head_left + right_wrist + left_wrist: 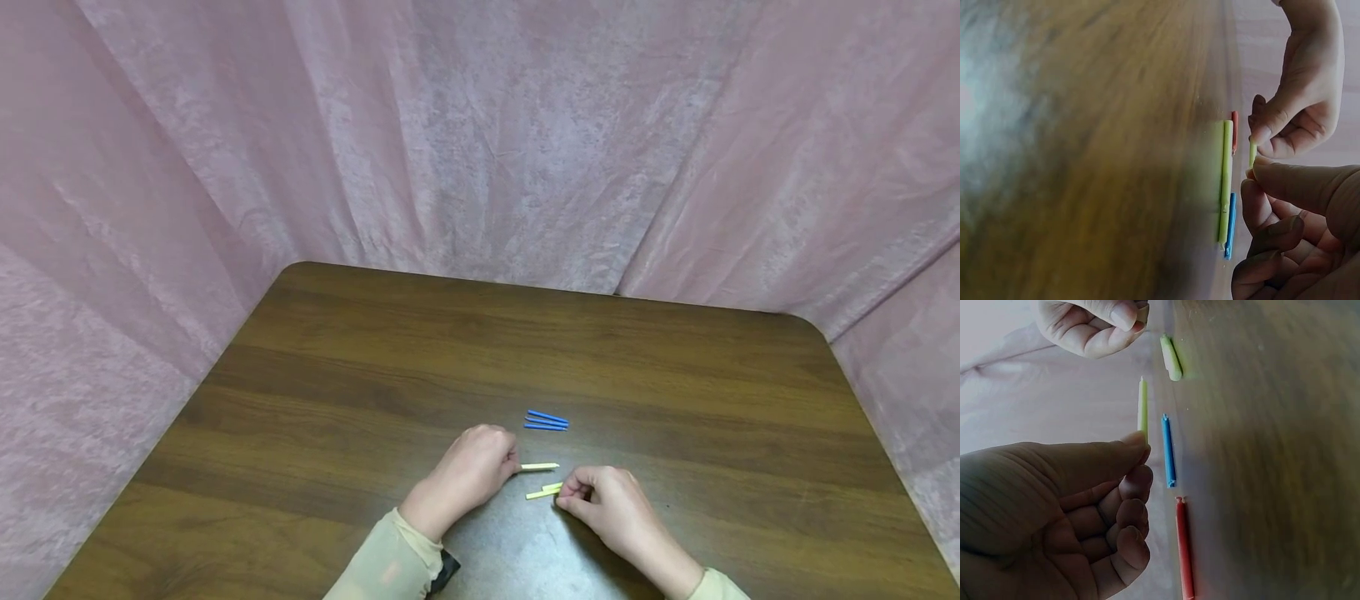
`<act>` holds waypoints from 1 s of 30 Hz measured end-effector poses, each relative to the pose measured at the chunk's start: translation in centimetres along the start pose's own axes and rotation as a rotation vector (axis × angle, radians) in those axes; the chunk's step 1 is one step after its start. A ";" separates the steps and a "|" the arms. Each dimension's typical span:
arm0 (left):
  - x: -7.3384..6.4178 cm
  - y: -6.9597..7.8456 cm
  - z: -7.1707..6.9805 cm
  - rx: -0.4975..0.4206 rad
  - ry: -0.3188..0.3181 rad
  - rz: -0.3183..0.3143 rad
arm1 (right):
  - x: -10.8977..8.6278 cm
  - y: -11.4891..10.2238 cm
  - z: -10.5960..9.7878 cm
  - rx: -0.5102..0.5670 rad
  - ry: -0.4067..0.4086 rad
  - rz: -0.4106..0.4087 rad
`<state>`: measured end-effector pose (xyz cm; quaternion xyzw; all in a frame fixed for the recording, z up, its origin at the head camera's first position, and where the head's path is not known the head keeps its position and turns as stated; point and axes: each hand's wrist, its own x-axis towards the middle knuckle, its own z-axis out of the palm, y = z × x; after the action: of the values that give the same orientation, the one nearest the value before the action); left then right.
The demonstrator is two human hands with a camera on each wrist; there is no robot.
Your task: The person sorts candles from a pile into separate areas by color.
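My left hand [472, 462] pinches one thin yellow candle [540, 467] between thumb and index finger. The wick end of this candle [1142, 406] points away from the fingertips, toward the right side of the table. My right hand [615, 508] hovers just nearer me, its fingers loosely curled and the thumb close to the index finger; nothing shows between them. Under its fingertips, two yellow candles [538, 496] lie side by side on the table, partly covered by that hand. Farther off, several blue candles [546, 423] lie in a loose row.
Red candles [1183, 550] lie past the blue ones in the left wrist view; the left hand hides them in the head view. The brown wooden table [675, 375] has rounded far corners. Pink curtains [525, 150] hang around it. A black object [445, 572] sits by the left sleeve.
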<state>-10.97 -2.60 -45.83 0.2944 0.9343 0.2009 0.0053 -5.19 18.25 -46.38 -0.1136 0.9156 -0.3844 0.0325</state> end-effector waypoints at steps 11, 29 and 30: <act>0.7 0.4 0.4 0.003 -0.017 -0.007 | -0.3 0.0 0.1 -0.003 -0.004 -0.012; 2.2 1.5 0.9 0.016 -0.030 0.079 | -0.9 -0.1 0.4 -0.001 -0.023 -0.047; 2.3 1.6 0.9 0.018 -0.038 0.075 | -0.9 -0.1 0.4 -0.001 -0.026 -0.046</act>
<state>-11.89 0.22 -45.81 0.3331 0.9241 0.1867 0.0126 -4.25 18.09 -46.56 -0.1398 0.9125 -0.3829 0.0356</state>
